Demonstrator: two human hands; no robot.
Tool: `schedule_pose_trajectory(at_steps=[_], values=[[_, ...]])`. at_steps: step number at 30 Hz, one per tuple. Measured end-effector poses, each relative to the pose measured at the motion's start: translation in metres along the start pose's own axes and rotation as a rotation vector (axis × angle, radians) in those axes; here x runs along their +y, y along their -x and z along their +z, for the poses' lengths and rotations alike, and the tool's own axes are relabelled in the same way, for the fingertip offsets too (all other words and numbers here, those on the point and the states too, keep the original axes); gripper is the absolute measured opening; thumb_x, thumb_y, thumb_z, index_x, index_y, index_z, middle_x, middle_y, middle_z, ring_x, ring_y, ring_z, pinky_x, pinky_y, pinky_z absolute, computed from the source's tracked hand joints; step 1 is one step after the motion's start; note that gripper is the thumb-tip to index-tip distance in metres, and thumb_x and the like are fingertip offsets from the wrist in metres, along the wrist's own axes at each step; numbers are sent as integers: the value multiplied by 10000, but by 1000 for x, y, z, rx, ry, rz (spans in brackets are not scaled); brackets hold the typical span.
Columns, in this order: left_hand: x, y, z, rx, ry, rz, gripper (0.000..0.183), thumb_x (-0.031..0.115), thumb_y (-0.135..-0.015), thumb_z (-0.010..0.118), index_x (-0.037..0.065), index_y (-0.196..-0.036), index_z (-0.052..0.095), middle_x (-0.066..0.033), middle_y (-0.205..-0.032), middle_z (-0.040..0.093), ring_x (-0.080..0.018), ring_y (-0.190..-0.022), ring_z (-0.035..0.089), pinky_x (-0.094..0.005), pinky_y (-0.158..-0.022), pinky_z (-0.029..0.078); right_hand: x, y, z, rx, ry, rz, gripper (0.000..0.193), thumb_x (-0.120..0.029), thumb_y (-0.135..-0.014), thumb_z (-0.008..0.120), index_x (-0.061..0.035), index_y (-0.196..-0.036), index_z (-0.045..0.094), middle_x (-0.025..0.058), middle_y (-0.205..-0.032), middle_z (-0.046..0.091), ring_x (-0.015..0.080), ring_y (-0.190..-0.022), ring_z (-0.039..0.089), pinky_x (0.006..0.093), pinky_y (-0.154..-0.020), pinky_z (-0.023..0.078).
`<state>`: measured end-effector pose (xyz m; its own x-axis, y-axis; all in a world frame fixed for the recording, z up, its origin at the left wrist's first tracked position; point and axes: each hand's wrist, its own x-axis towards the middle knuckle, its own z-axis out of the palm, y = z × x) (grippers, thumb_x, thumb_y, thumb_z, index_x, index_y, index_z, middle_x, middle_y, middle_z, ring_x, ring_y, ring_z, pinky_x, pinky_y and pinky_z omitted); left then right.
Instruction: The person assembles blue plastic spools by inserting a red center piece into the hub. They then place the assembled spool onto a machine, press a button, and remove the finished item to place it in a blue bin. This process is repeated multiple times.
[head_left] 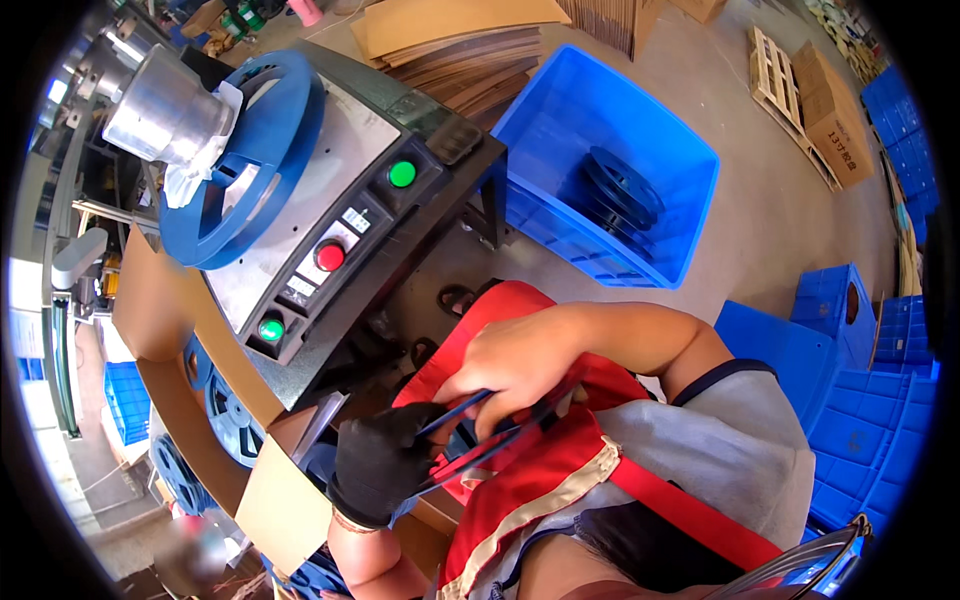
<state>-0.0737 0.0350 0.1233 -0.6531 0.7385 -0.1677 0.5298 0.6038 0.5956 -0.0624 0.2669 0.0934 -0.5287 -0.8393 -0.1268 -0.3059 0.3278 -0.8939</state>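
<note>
My left hand [383,466], in a black glove, is closed on the edge of a dark blue plastic reel [462,438]. This reel is tilted nearly edge-on in front of my red apron [520,305] and partly blurred. My bare right hand [512,362] is closed on the reel's other side, with some fingers reaching in between its flanges. Left of my gloved hand stands an open cardboard box [168,395] with blue reels [232,415] in it. Its near flap [285,505] lies beside my left wrist.
A machine with a metal top [340,130] carries a large blue reel [295,165] beside a metal cylinder [165,108]; green and red buttons line its front. A blue tub [680,170] holds dark blue reels [620,190]. Stacked cardboard [450,60] lies behind; blue crates [850,430] stand right.
</note>
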Motion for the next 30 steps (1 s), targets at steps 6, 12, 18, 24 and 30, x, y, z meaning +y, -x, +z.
schedule_pose_trajectory(at_steps=[6,12,18,24,30], values=[[35,-14,-4,638,14,194,481,281,-690,813,-13,-1030,640,-156,-1000,659,-315,-961,620,-376,-860,480,5,174,4,827,139,192,170,-187,-849,678,-39,-929,694,124,-706,633,230,-588,609,326,-543,451],[-16,-23,58,225,-47,74,414,328,-801,715,57,-1102,627,-165,-1032,653,-347,-940,621,-401,-789,504,82,287,14,1498,417,945,296,-256,-920,604,-1,-1049,681,67,-722,644,121,-648,560,282,-616,461],[-74,38,128,154,-98,-226,429,336,-785,730,81,-1114,628,-153,-1005,665,-357,-870,640,-412,-741,516,314,346,-18,1364,711,1321,263,-236,-905,558,-127,-1117,668,217,-1041,648,415,-974,611,429,-820,499],[-84,110,111,304,61,-569,366,315,-812,705,98,-1099,637,-136,-917,676,-329,-826,660,-407,-691,522,381,268,-8,1338,523,781,260,-184,-936,546,-30,-1110,664,161,-1072,680,281,-979,656,347,-858,502],[-154,177,29,881,-105,-678,214,163,-844,675,42,-1020,672,-156,-867,679,-280,-801,678,-339,-720,523,300,150,65,888,522,541,194,-88,-899,553,22,-1011,667,196,-1003,672,358,-948,628,399,-866,484]])
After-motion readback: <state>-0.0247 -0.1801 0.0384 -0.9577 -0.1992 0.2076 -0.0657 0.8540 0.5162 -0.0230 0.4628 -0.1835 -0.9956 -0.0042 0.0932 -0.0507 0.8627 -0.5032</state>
